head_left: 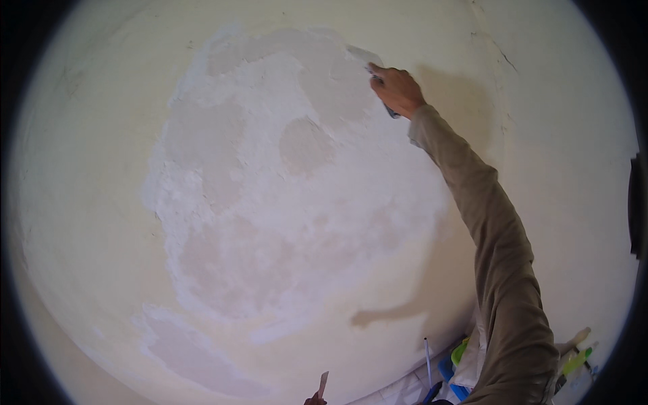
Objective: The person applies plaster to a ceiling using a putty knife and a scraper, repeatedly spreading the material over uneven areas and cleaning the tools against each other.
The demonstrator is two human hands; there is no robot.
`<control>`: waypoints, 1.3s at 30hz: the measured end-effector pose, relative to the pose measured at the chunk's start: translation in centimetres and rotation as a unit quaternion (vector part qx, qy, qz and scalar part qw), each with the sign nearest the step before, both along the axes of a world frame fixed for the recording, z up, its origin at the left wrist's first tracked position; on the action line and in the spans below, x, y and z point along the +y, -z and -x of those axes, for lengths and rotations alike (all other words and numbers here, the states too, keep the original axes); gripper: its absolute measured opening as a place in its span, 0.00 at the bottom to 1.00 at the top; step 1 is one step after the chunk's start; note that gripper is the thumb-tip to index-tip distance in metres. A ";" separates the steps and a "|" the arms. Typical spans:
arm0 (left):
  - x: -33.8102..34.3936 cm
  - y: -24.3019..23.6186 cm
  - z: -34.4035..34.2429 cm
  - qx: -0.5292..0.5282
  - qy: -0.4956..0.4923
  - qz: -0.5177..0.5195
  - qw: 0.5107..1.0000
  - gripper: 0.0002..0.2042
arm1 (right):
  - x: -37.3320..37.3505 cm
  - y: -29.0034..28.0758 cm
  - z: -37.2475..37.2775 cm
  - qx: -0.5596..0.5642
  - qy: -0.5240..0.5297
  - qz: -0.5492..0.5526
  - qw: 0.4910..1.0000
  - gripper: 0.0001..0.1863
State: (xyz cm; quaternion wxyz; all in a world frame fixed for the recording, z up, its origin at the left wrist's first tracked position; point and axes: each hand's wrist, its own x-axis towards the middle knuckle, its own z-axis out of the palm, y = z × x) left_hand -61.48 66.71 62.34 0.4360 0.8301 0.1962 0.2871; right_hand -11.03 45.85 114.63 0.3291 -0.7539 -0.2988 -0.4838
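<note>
There is one big patch (pixel 260 155) of pale filler, uneven in tone, on the one cream wall (pixel 88 169). One small patch (pixel 192 358) lies below it to the left, apart from it.

Two hands show. The right hand (pixel 398 91), at the upper right edge of the big patch, is closed around one scraper (pixel 365 56); the blade lies against that edge or very near it, and the fingers hide most of the handle. The left hand (pixel 314 400), well below the big patch, shows only in part; it grips one thin strip (pixel 324 383), whose exact kind I cannot tell.

One brown sleeve (pixel 482 196) runs down to the right of the big patch, blocking the wall there and part of the clutter below. Shadows fall right of the big patch and below it. One thin crack (pixel 503 57) marks the wall beyond its upper right.

Well below the big patch, to the right, are one white rod (pixel 427 358), one green thing (pixel 459 352), blue things (pixel 446 368) too covered to count, and, past the sleeve, one tan handle (pixel 578 335) and one yellow-green thing (pixel 575 362). One dark object (pixel 635 206) stands far right of the big patch.
</note>
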 end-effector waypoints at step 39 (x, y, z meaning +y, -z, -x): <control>-4.4 0.9 0.7 0.051 -0.028 0.048 0.997 0.13 | -2.7 -2.4 -1.3 -0.285 0.046 0.235 0.928 0.31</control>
